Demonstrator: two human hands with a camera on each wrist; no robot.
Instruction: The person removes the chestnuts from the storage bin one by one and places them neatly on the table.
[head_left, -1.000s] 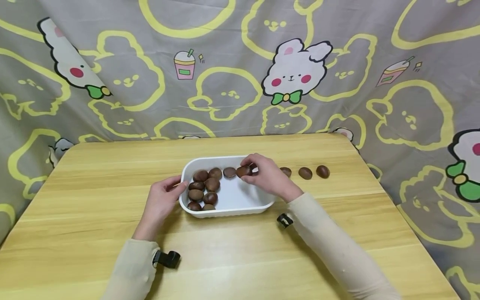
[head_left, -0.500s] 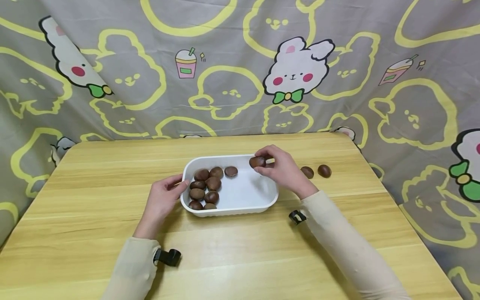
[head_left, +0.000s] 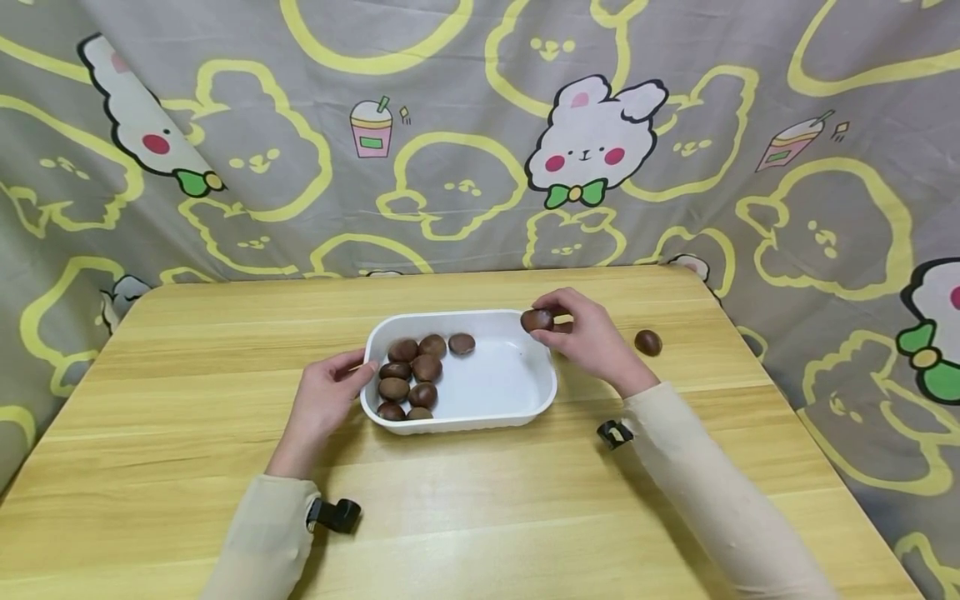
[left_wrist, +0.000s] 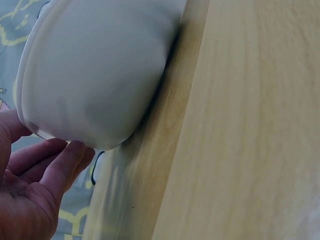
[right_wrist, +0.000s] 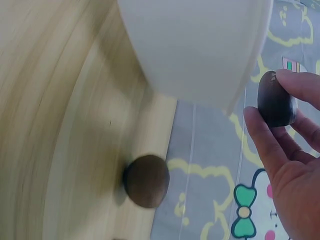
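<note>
The left hand (head_left: 322, 397) is gripping the white tray (head_left: 487, 390) while the right hand (head_left: 592, 337) is pinching a chestnut (head_left: 537, 320) up there.

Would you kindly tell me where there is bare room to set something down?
The table is bare in front of the white tray, between the two sleeves. Inside the tray, the floor right of the grouped chestnuts is free. Its left end is crowded, as is the space around the right hand and a loose chestnut.
</note>
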